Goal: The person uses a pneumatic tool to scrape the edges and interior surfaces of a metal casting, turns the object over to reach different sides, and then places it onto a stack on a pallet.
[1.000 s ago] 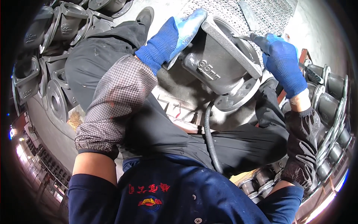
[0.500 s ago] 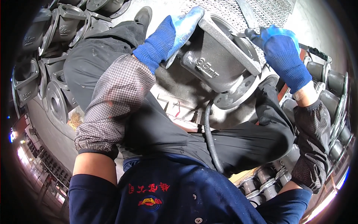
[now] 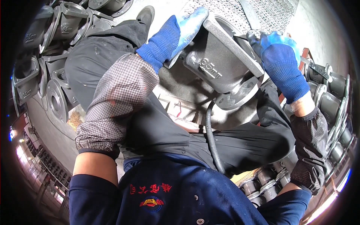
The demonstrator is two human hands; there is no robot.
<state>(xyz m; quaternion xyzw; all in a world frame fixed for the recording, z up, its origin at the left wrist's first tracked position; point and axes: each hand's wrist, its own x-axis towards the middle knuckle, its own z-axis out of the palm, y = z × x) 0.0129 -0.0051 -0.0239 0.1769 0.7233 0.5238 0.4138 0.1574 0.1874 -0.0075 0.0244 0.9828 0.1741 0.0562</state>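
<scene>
A grey cast-iron valve body (image 3: 221, 62) with a square top flange and raised lettering sits tilted between my legs. My left hand (image 3: 191, 26), in a blue glove with a pale coated palm, is closed over the flange's upper left edge. On the other side, my right hand (image 3: 275, 45), also gloved, grips a flat dark hand tool (image 3: 242, 36) whose tip reaches into the flange opening. The fingers hide most of the tool, so its exact kind is unclear. Beyond that hand a narrow bar (image 3: 318, 69) sticks out; I cannot tell whether it is the same tool.
More grey castings (image 3: 65, 28) crowd the left side, and several others (image 3: 332, 93) stand at the right. Metal mesh (image 3: 273, 15) lies behind the valve body. A black corrugated hose (image 3: 210, 138) runs from under the valve body toward my lap.
My right hand and forearm have shifted slightly toward me, and the narrow bar beyond the hand sits lower. The valve body and my left hand have moved a little to the right.
</scene>
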